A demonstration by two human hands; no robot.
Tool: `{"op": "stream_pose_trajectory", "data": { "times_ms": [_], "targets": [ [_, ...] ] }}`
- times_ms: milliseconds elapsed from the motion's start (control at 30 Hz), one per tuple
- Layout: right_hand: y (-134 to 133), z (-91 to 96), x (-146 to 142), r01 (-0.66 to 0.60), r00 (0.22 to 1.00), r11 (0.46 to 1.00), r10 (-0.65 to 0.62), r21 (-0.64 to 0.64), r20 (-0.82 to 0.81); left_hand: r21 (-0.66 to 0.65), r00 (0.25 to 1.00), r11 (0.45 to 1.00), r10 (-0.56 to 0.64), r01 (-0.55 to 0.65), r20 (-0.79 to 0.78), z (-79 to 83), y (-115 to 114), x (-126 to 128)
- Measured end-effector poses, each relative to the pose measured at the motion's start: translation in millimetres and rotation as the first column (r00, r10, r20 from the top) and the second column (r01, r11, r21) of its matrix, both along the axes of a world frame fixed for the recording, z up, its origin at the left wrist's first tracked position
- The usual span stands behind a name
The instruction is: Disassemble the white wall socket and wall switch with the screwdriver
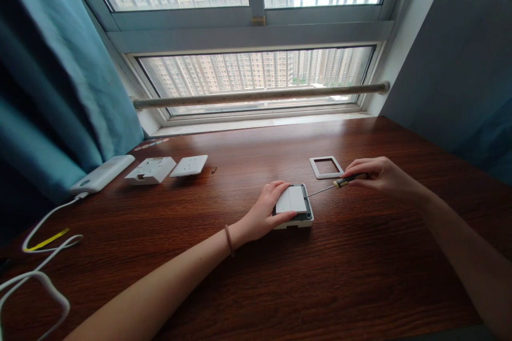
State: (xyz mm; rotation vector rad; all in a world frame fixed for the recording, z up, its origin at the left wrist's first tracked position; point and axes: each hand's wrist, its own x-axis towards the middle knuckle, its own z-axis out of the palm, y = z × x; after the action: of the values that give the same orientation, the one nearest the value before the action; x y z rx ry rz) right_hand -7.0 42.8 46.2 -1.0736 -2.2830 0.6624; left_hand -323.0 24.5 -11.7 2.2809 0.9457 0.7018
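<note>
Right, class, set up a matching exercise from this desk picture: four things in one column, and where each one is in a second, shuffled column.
Things:
1. screwdriver
2. switch module
3. white frame
4. power bank

Places:
A. by the curtain, far left
B. under the left hand
C. lying bare beyond the right hand
D. in the right hand

Pairs: 1-D, 2-B, 3-C, 4-A

Dark red-brown wood-grain tabletop; white rocker switch w/ grey rim; black-yellow handled screwdriver; white square plastic frame; teal fabric curtain; white cable.
</note>
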Motion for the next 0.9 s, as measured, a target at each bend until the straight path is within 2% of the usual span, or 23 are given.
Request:
{"op": "stream_pose_trajectory", "data": {
  "times_ms": [167,233,333,433,467,533,600,667,800,867,900],
  "targets": [
    [2,-5.2,0,-0.090,0.991,0.993,0.081,0.080,0.111,-0.001,1.000,1.000,0.002,-0.002,-0.009,0.4,1,1],
    [0,-5.9,-3,-0.077,0.985,0.977,0.043,0.198,0.170,-0.006,1.000,1.000,0.004,-0.004,-0.009,0.6,1,1],
    [-8,-3.6,-9,-0.036,0.969,0.910,-0.068,0.412,0.237,-0.012,1.000,1.000,0.008,-0.008,-0.018,0.5,2,1],
    [-13,-1.9,-13,-0.010,0.959,0.859,-0.138,0.513,0.249,-0.015,0.999,1.000,0.009,-0.010,-0.031,-0.1,2,0],
    [-13,-2.7,-14,0.003,0.961,0.866,-0.141,0.500,0.239,-0.016,0.999,1.000,0.010,-0.010,-0.036,-0.2,2,0],
    [-10,-7.3,-13,0.023,0.972,0.915,-0.115,0.403,0.205,-0.018,0.999,1.000,0.011,-0.012,-0.044,-0.5,3,-1],
    [-4,-16.0,-11,0.023,0.987,0.973,-0.059,0.231,0.148,-0.019,0.999,1.000,0.010,-0.011,-0.047,-0.7,3,-1],
    [4,-27.6,-9,0.008,0.997,0.999,-0.011,0.045,0.082,-0.016,0.999,1.000,0.010,-0.011,-0.046,-0.9,3,-1],
    [14,-49.8,-8,-0.015,0.999,0.974,0.022,-0.225,0.029,-0.016,0.999,1.000,0.009,-0.010,-0.049,-0.4,2,-1],
    [14,-53.9,-9,-0.016,0.999,0.965,0.028,-0.262,0.041,-0.019,0.999,1.000,0.009,-0.009,-0.048,-0.1,2,-1],
    [13,-53.4,-10,-0.009,0.998,0.972,0.022,-0.233,0.052,-0.019,0.999,1.000,0.009,-0.010,-0.045,-0.2,2,-1]
  ]
}}
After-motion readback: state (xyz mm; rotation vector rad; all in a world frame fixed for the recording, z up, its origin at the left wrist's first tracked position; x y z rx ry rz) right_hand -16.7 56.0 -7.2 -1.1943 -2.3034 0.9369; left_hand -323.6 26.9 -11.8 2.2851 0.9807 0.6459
